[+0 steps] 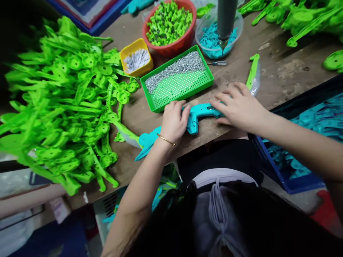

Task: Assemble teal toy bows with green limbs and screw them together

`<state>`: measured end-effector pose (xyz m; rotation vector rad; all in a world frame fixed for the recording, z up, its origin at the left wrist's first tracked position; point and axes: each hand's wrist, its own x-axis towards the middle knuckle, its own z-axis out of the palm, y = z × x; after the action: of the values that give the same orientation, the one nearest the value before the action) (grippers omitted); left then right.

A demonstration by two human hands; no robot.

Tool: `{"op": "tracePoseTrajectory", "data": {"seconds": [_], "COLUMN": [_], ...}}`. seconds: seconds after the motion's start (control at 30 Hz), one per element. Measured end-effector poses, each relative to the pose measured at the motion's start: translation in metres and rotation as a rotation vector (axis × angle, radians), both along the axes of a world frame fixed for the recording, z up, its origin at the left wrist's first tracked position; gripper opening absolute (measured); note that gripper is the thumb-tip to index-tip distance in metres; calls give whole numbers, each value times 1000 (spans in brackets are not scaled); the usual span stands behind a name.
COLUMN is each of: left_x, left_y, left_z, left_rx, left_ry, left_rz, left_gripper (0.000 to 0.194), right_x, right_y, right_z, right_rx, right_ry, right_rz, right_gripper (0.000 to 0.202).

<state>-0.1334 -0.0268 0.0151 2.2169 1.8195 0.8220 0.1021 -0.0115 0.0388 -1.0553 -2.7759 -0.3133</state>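
Left hand (174, 120) clasping one blue casing (193, 120), right hand (238, 107) spread at its end, one green tray (178, 85)

You have two hands (173, 120); at twelve o'clock, one green basket (183, 82), one red bowl (171, 50); at eleven, one yellow tub (139, 72); at one, one clear bowl (215, 54).

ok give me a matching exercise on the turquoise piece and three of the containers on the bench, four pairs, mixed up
Column one
1 turquoise piece
2 yellow tub
3 green tray
4 red bowl

Column two
a holds small silvery pieces, heaped along one side
b holds a heap of small green pieces
c partly covered by the left hand and right hand
d holds slender whitish pieces

Pairs: 1-c, 2-d, 3-a, 4-b
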Motion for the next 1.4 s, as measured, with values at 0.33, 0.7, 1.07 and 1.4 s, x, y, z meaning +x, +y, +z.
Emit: {"op": "tracePoseTrajectory", "data": {"seconds": [0.33, 0.7, 1.07, 1.4], "left_x": [9, 18, 95, 100], "left_y": [3, -5, 46, 52], "left_z": [-11, -9, 23, 40], "left_rx": [-66, -135, -312, -497], "left_ry": [222, 442, 457, 533], "left_rz": [-4, 85, -336, -410], "left_gripper": [43, 46, 50, 60], "right_x": [-44, 60, 62, 64], "right_y": [-41, -36, -26, -32], "right_z": [-44, -20, -32, -38], "right_rx": [-213, -215, -781, -993], "right_ry": [115, 350, 898, 1449], "right_rz": [-11, -695, -807, -761], "right_gripper": [42, 42, 33, 37]}}
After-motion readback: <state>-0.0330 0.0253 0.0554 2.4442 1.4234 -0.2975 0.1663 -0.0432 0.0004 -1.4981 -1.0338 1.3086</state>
